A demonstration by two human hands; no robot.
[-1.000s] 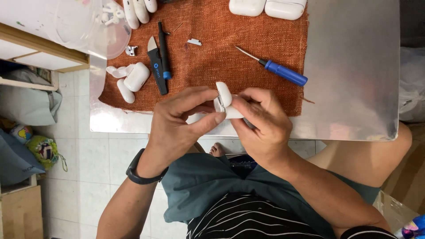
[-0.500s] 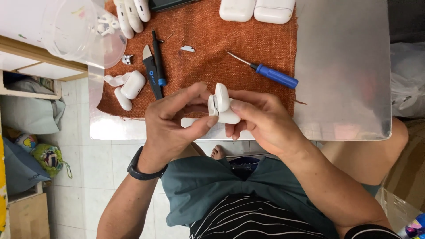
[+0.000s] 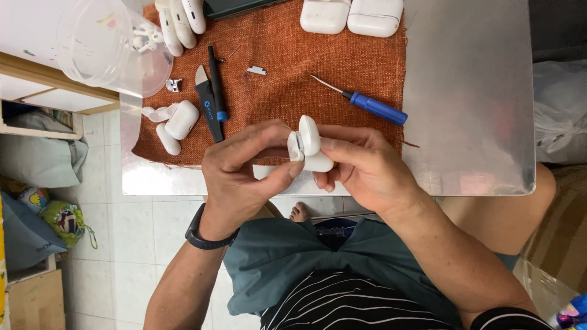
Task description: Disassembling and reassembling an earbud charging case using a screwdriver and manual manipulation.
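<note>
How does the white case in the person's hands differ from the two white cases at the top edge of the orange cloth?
The held case sits between the left hand and right hand with its lid hinged open; the two cases on the orange cloth, one beside the other, lie flat, untouched and apparently shut. The held one is above the table edge; the pair sits at the far side. All are white and rounded.

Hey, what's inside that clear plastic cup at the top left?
Through the clear plastic cup's wall a few small white plastic pieces show. How many, and what lies beneath them, cannot be told.
</note>
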